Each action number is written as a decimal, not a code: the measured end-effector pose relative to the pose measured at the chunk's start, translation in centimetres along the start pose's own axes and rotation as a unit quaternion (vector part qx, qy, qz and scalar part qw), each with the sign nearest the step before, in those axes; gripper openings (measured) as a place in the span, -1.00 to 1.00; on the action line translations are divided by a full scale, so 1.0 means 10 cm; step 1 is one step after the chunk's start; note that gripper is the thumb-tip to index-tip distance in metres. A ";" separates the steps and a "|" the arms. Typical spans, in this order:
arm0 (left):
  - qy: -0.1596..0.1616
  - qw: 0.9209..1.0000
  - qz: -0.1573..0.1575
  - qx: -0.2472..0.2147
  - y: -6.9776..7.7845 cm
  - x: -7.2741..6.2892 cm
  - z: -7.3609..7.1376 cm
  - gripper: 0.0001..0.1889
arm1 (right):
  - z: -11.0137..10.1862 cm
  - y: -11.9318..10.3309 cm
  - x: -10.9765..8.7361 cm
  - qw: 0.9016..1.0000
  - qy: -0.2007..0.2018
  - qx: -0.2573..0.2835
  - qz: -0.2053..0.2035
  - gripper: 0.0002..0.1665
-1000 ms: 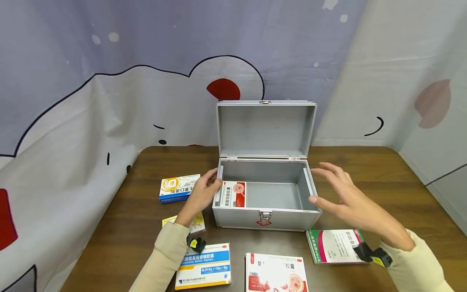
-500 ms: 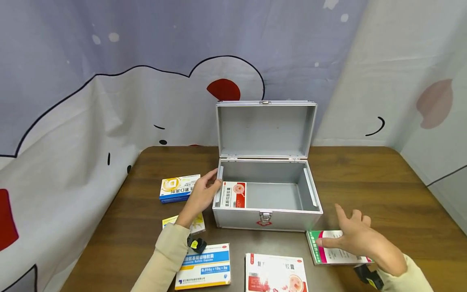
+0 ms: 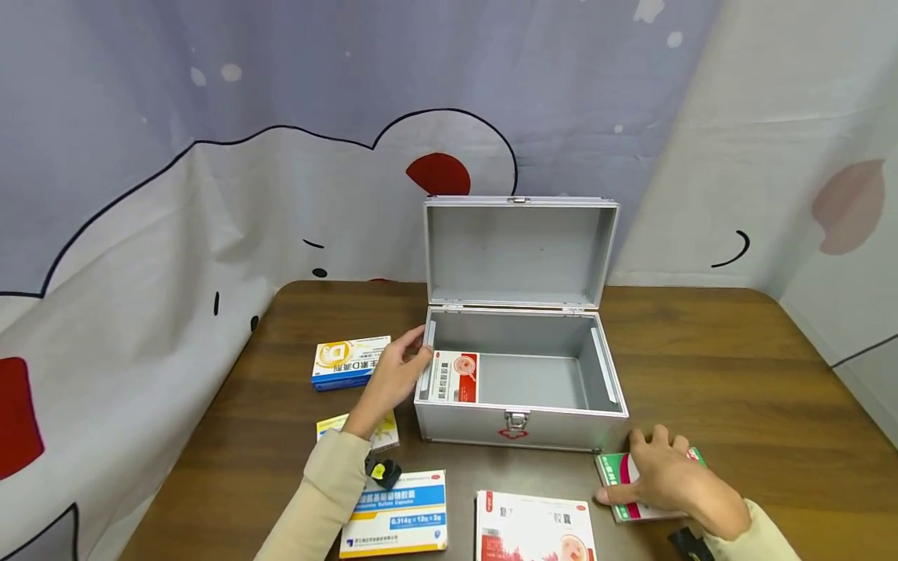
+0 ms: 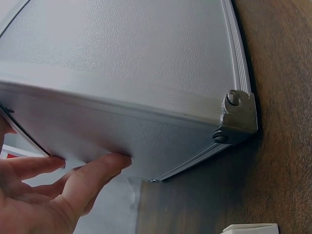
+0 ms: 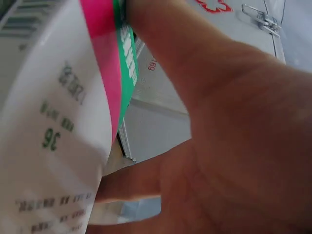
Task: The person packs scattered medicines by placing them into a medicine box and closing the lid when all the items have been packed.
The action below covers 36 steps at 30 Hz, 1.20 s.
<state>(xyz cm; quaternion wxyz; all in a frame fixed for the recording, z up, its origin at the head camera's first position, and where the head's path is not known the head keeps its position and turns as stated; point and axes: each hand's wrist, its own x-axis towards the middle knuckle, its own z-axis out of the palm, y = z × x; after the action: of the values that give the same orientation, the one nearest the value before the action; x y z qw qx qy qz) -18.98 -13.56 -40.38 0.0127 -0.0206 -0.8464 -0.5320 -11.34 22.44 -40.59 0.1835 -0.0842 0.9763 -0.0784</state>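
In the head view, an aluminium first-aid case point(image 3: 463, 427) stands with its lid up. One white-and-red medicine box point(image 3: 454, 377) lies inside at the left. My left hand point(image 3: 393, 382) is at the case's left side; in the left wrist view its fingertips point(image 4: 117, 160) touch the outer wall. My right hand point(image 3: 669, 477) grips a green, pink and white medicine box point(image 3: 623, 474) lying on the table just off the case's front right corner. The thumb is on its near left edge, fingers over the far side. Close up, the right wrist view shows this box point(image 5: 53, 131) beside the palm.
On the wooden table point(image 3: 744, 374), a blue-and-yellow D3 box point(image 3: 344, 378) and a yellow box point(image 3: 384, 436) lie left of the case, the latter partly behind my left wrist. In front lie a blue-and-white box point(image 3: 400, 514) and another white-and-red box point(image 3: 533, 514). A curtain point(image 3: 337, 210) hangs behind.
My right hand has come down from beside the case's right wall onto the green, pink and white box and taken hold of it. My left hand stays at the case.
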 end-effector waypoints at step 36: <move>0.006 1.000 -0.016 -0.004 -0.02 -0.01 0.01 -0.50 | -0.03 0.42 0.00 0.996 0.062 0.039 -0.044 0.65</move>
<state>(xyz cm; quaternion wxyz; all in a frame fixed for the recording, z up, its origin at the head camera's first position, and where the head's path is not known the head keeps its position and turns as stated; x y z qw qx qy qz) -18.94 -13.53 -40.58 0.0096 -0.0043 -0.8441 -0.5360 -12.04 26.60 -41.07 0.1222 -0.1145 0.9774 -0.1292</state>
